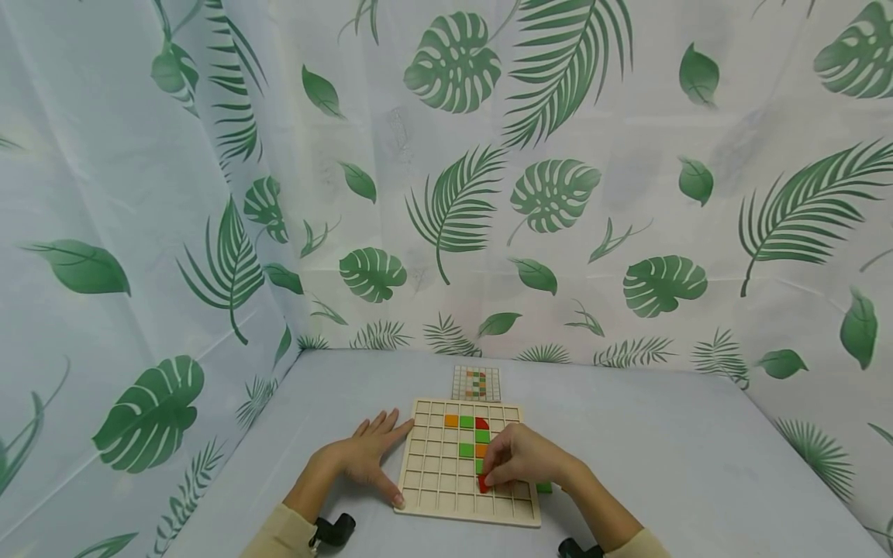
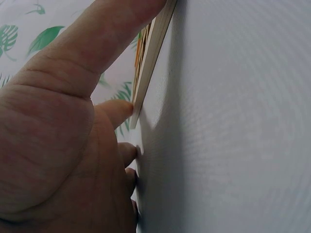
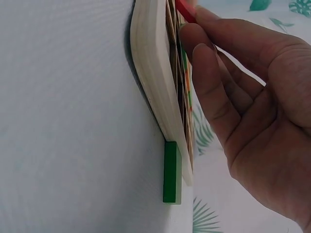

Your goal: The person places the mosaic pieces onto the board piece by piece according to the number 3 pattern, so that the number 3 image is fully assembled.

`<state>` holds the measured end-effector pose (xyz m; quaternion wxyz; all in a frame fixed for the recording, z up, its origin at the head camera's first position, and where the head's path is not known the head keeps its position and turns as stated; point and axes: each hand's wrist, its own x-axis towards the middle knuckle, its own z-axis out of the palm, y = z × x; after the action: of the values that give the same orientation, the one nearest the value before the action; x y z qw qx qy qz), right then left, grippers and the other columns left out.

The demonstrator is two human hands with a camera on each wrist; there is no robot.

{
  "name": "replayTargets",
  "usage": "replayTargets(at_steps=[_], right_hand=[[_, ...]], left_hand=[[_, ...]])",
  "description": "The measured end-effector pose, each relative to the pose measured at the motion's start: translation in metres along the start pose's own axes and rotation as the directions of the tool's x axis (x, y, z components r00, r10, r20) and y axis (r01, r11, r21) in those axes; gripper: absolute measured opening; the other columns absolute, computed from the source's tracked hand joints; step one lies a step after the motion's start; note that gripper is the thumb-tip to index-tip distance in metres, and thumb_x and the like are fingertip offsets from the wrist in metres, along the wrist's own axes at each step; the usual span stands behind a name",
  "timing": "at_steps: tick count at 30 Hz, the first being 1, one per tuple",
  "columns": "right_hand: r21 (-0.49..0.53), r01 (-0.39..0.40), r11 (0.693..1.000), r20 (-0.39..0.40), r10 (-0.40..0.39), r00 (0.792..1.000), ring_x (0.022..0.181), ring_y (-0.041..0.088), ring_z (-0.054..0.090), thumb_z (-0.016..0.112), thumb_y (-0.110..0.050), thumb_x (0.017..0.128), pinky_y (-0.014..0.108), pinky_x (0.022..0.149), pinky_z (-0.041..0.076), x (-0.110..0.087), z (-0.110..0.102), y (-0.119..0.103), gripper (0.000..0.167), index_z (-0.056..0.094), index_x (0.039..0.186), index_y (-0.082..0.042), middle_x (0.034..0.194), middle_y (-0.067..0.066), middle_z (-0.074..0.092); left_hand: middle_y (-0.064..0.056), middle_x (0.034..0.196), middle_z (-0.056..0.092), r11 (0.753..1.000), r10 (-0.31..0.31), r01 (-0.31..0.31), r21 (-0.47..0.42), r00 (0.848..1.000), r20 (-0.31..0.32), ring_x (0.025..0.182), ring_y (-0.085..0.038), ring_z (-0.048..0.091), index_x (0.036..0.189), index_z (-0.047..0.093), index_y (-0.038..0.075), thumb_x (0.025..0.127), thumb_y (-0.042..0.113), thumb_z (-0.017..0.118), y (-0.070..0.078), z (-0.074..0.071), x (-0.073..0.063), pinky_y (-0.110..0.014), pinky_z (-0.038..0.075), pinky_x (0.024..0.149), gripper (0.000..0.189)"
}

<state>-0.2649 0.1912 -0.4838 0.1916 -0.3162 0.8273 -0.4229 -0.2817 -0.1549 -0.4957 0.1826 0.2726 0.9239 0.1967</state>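
Note:
A wooden grid board (image 1: 432, 496) lies on the table with several coloured tiles in its cells. Along its top row of tiles sit an orange tile (image 1: 451, 421), a green tile (image 1: 467, 421) and a red one with a rounded corner (image 1: 482, 423); more green and orange lie below. My right hand (image 1: 526, 456) pinches a red tile (image 3: 185, 10) between thumb and fingers, low over the board's near right part. Fingers spread, my left hand (image 1: 363, 457) touches the board's left edge, its thumb at the near left corner.
A loose green tile (image 3: 170, 172) lies against the board's right side, partly behind my right hand in the head view. Behind the board is a small pattern card (image 1: 460, 380) with a coloured grid. Leaf-printed curtains (image 1: 460, 116) rise at the back and left.

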Motion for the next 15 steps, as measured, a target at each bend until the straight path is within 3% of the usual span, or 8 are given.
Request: replayTargets(at_steps=[15], right_hand=[[-0.088, 0.005, 0.996, 0.016, -0.004, 1.0, 0.065, 0.001, 0.056, 0.087, -0.01, 0.084, 0.018, 0.06, 0.05, 0.0002, 0.0012, -0.0029, 0.009, 0.079, 0.088, -0.013, 0.08, -0.005, 0.073]], left_hand=[[-0.019, 0.175, 0.003, 1.0, -0.003, 0.003, 0.001, 1.0, 0.003, 0.162, -0.042, -0.001, 0.169, 0.017, 0.022, 0.067, 0.067, 0.089, -0.0016, 0.0007, 0.0008, -0.064, 0.005, 0.128, 0.133]])
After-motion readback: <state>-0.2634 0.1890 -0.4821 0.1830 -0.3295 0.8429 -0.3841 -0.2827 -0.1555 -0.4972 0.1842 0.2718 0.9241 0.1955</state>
